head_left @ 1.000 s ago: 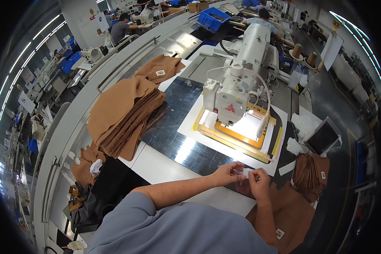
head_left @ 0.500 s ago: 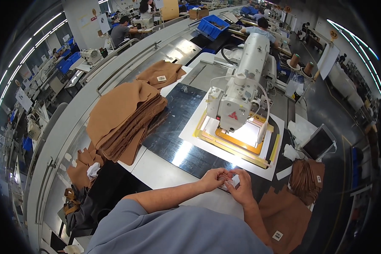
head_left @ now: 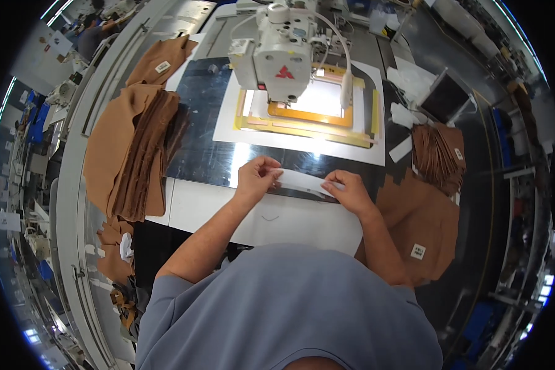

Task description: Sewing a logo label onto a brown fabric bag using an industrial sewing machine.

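A narrow white strip [head_left: 302, 181] is stretched between my two hands above the front edge of the dark plate. My left hand [head_left: 257, 179] pinches its left end, and my right hand [head_left: 348, 190] pinches the other end. What the strip is made of I cannot tell. Beyond my hands, the white head of a sewing machine [head_left: 281, 58] hangs over a yellow and orange frame [head_left: 271, 123] lying on a white sheet [head_left: 227, 137].
On the left stands a tall stack of brown fabric pieces [head_left: 120, 151], with another brown piece [head_left: 160, 60] behind it. More brown fabric [head_left: 422, 213] lies to my right, below a bundle of brown pieces [head_left: 438, 155]. A dark screen [head_left: 444, 95] stands at the right.
My hands were close together and have moved apart, drawing the white strip out between them. My view has turned and tilted down, so the machine sits higher in the picture.
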`<action>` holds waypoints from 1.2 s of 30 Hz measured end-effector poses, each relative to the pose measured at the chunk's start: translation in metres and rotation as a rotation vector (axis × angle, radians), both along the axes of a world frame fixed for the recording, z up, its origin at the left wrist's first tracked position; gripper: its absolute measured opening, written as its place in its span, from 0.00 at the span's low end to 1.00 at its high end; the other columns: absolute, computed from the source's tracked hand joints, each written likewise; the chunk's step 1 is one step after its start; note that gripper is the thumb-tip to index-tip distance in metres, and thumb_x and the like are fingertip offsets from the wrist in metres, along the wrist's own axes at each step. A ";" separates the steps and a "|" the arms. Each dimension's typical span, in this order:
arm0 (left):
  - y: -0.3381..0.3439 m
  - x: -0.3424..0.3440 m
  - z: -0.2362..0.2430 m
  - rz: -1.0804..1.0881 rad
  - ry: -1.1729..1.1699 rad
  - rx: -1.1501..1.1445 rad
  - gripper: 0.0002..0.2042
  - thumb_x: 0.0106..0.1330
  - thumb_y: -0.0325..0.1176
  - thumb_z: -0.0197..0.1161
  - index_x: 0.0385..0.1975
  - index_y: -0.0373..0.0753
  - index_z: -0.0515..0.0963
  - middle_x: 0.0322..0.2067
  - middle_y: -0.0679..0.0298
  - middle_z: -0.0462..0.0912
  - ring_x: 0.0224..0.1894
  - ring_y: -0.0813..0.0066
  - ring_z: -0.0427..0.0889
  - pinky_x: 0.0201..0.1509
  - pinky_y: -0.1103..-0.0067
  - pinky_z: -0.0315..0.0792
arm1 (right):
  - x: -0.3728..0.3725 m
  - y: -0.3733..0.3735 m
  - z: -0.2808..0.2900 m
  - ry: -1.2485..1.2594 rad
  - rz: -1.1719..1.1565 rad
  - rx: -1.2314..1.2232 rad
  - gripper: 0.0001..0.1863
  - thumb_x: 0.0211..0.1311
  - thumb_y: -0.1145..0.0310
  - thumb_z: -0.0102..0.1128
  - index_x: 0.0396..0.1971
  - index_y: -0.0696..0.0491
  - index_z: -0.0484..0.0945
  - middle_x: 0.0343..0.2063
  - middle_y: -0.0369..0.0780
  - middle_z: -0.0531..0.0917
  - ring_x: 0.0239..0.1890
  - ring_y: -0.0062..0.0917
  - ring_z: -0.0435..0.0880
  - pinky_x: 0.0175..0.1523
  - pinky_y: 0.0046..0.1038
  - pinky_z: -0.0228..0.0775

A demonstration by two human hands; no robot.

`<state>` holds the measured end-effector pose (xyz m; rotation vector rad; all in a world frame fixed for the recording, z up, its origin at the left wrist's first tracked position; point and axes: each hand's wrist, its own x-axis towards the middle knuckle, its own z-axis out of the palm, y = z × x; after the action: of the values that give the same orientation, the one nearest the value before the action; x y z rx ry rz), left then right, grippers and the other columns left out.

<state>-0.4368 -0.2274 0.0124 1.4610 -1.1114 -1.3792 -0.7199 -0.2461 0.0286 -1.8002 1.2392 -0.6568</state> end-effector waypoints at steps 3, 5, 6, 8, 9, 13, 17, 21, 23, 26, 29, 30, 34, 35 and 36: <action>-0.012 0.003 -0.013 0.046 -0.088 -0.055 0.06 0.67 0.25 0.71 0.40 0.32 0.82 0.29 0.62 0.87 0.27 0.79 0.87 0.30 0.84 0.82 | -0.005 -0.002 -0.005 0.003 -0.109 0.082 0.10 0.64 0.66 0.70 0.36 0.58 0.84 0.31 0.43 0.87 0.34 0.29 0.86 0.44 0.30 0.76; -0.023 0.002 -0.020 0.058 -0.062 -0.074 0.06 0.66 0.27 0.73 0.39 0.34 0.84 0.26 0.65 0.87 0.26 0.81 0.86 0.27 0.84 0.79 | -0.004 -0.006 -0.006 -0.034 -0.183 0.109 0.11 0.64 0.66 0.70 0.38 0.58 0.85 0.31 0.43 0.87 0.33 0.29 0.86 0.43 0.30 0.77; -0.026 0.002 -0.024 0.063 -0.140 -0.097 0.06 0.65 0.28 0.74 0.37 0.34 0.85 0.25 0.65 0.86 0.25 0.82 0.84 0.28 0.84 0.78 | -0.005 -0.008 -0.004 -0.037 -0.232 0.198 0.11 0.64 0.65 0.70 0.38 0.58 0.85 0.31 0.44 0.87 0.33 0.29 0.86 0.43 0.30 0.77; -0.036 -0.002 -0.025 0.056 -0.222 -0.114 0.06 0.64 0.29 0.74 0.36 0.34 0.85 0.24 0.66 0.86 0.25 0.83 0.83 0.29 0.83 0.77 | -0.010 -0.018 -0.013 -0.008 -0.264 0.119 0.11 0.64 0.64 0.70 0.38 0.57 0.85 0.32 0.44 0.87 0.33 0.30 0.86 0.43 0.30 0.77; -0.043 -0.004 -0.026 0.063 -0.258 -0.154 0.07 0.63 0.29 0.75 0.35 0.34 0.86 0.23 0.66 0.85 0.24 0.83 0.81 0.29 0.82 0.76 | -0.011 -0.025 -0.018 0.022 -0.282 0.032 0.12 0.63 0.64 0.70 0.38 0.57 0.85 0.33 0.44 0.88 0.33 0.31 0.87 0.43 0.31 0.77; -0.082 -0.008 -0.031 0.117 -0.359 -0.263 0.07 0.63 0.29 0.74 0.38 0.35 0.85 0.28 0.63 0.86 0.28 0.78 0.80 0.34 0.79 0.75 | -0.008 -0.062 -0.034 -0.002 -0.356 -0.050 0.11 0.63 0.64 0.70 0.38 0.56 0.85 0.37 0.45 0.89 0.38 0.38 0.88 0.45 0.33 0.78; -0.090 -0.017 -0.016 0.056 -0.775 -0.734 0.12 0.62 0.29 0.71 0.45 0.39 0.82 0.44 0.61 0.84 0.45 0.64 0.83 0.52 0.68 0.74 | -0.004 -0.093 -0.048 0.073 -0.370 -0.228 0.11 0.63 0.64 0.70 0.36 0.56 0.85 0.37 0.45 0.89 0.40 0.39 0.88 0.46 0.34 0.78; -0.074 -0.018 -0.026 -0.363 -0.969 -0.854 0.22 0.68 0.42 0.67 0.58 0.37 0.77 0.59 0.55 0.79 0.64 0.57 0.76 0.68 0.62 0.66 | 0.003 -0.109 -0.052 0.117 -0.368 -0.279 0.10 0.63 0.64 0.71 0.36 0.56 0.85 0.33 0.42 0.88 0.34 0.33 0.86 0.41 0.31 0.76; -0.076 -0.019 -0.032 -0.473 -1.031 -0.835 0.29 0.70 0.49 0.64 0.65 0.35 0.73 0.65 0.52 0.76 0.69 0.55 0.72 0.71 0.62 0.64 | 0.006 -0.114 -0.048 0.155 -0.365 -0.299 0.10 0.64 0.65 0.71 0.37 0.57 0.86 0.31 0.41 0.88 0.29 0.26 0.84 0.36 0.28 0.73; -0.083 -0.016 -0.042 -0.500 -1.143 -0.685 0.43 0.70 0.64 0.55 0.72 0.32 0.63 0.72 0.48 0.66 0.77 0.54 0.61 0.79 0.56 0.52 | 0.008 -0.115 -0.046 0.162 -0.344 -0.252 0.10 0.62 0.64 0.71 0.36 0.55 0.84 0.35 0.44 0.89 0.37 0.39 0.88 0.44 0.35 0.78; -0.094 -0.012 -0.044 -0.538 -1.156 -0.645 0.48 0.69 0.71 0.50 0.74 0.31 0.60 0.73 0.47 0.64 0.78 0.54 0.58 0.80 0.53 0.47 | 0.007 -0.116 -0.050 0.162 -0.332 -0.301 0.11 0.61 0.65 0.73 0.36 0.55 0.84 0.34 0.44 0.89 0.36 0.40 0.88 0.43 0.36 0.78; -0.096 -0.012 -0.045 -0.540 -1.156 -0.651 0.48 0.69 0.71 0.50 0.74 0.30 0.60 0.72 0.47 0.65 0.78 0.53 0.59 0.80 0.53 0.46 | 0.006 -0.115 -0.051 0.181 -0.341 -0.316 0.11 0.60 0.65 0.73 0.38 0.54 0.84 0.36 0.43 0.88 0.39 0.38 0.88 0.45 0.36 0.78; -0.107 -0.013 -0.044 -0.565 -1.198 -0.618 0.49 0.69 0.73 0.47 0.73 0.30 0.62 0.72 0.47 0.66 0.77 0.54 0.60 0.81 0.52 0.43 | 0.009 -0.105 -0.039 0.400 -0.297 -0.551 0.17 0.58 0.65 0.74 0.46 0.52 0.82 0.48 0.39 0.86 0.51 0.34 0.84 0.57 0.39 0.73; -0.110 -0.014 -0.044 -0.569 -1.195 -0.615 0.49 0.69 0.73 0.47 0.73 0.30 0.62 0.72 0.47 0.66 0.77 0.54 0.60 0.81 0.52 0.43 | 0.010 -0.098 -0.035 0.401 -0.298 -0.545 0.17 0.58 0.65 0.74 0.46 0.52 0.82 0.48 0.39 0.86 0.51 0.34 0.84 0.57 0.39 0.73; -0.112 -0.015 -0.044 -0.550 -1.182 -0.613 0.49 0.69 0.73 0.46 0.73 0.30 0.62 0.71 0.46 0.66 0.76 0.52 0.61 0.80 0.51 0.43 | 0.011 -0.091 -0.032 0.390 -0.238 -0.601 0.20 0.57 0.65 0.73 0.49 0.52 0.81 0.52 0.38 0.84 0.55 0.33 0.82 0.62 0.41 0.69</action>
<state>-0.4522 -0.3393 -0.0312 1.5011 -2.5321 -0.2283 -0.7090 -0.3368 -0.0037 -2.3758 1.6573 -0.9120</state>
